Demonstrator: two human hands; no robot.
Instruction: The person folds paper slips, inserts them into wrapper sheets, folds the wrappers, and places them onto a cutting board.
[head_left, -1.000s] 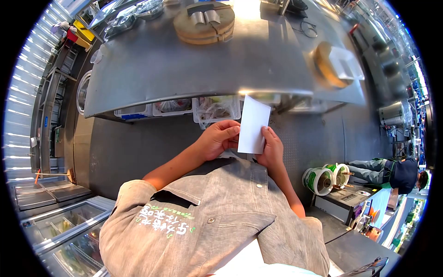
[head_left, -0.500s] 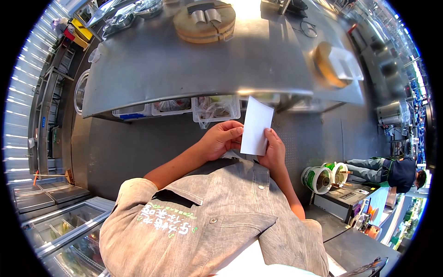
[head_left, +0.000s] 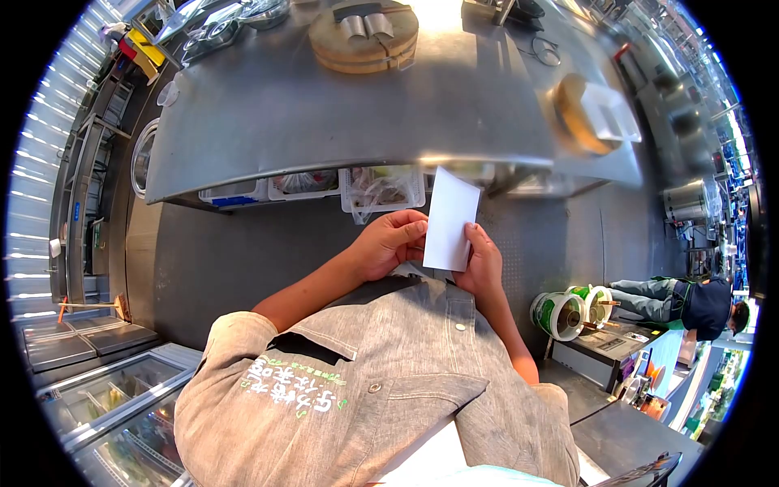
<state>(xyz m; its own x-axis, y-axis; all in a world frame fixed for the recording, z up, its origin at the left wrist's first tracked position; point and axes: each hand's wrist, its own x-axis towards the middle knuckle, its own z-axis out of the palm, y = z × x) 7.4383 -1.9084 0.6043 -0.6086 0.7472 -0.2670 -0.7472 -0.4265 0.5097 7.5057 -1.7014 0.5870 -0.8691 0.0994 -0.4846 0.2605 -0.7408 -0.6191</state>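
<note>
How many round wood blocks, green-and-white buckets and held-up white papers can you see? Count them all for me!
Round wood blocks: 2
Green-and-white buckets: 2
Held-up white paper: 1
Total: 5

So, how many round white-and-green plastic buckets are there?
2, side by side, past the right hand, near the grey metal counter: the nearer bucket and the farther bucket. Others could be hidden behind them.

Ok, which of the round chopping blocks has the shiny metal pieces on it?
The left block, under the two curved metal pieces; the block on the right has a white container by it instead.
</note>
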